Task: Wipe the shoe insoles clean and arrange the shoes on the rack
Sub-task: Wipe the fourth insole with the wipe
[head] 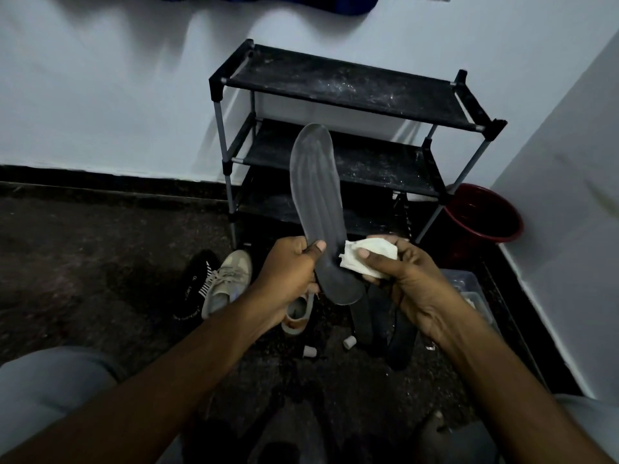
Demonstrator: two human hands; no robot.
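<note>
A grey insole (316, 195) stands upright in front of the black shoe rack (351, 85), toe end up. My left hand (288, 266) grips its heel part, thumb across the front. Beside it my right hand (398, 272) holds a crumpled white cloth (368, 254) that touches the insole's right edge near the heel. On the floor to the left lie a beige sneaker (227, 279) and a black sneaker with white stripes (197, 283). Another beige shoe (296, 316) lies under my left hand. Dark insoles (361, 319) lie on the floor below my hands.
The rack's three dusty shelves hold no shoes. A red bucket (482, 216) stands right of the rack by the wall. A clear plastic container (469, 289) sits under my right wrist. Two small white caps (310, 351) lie on the dark floor. My knees show at the bottom.
</note>
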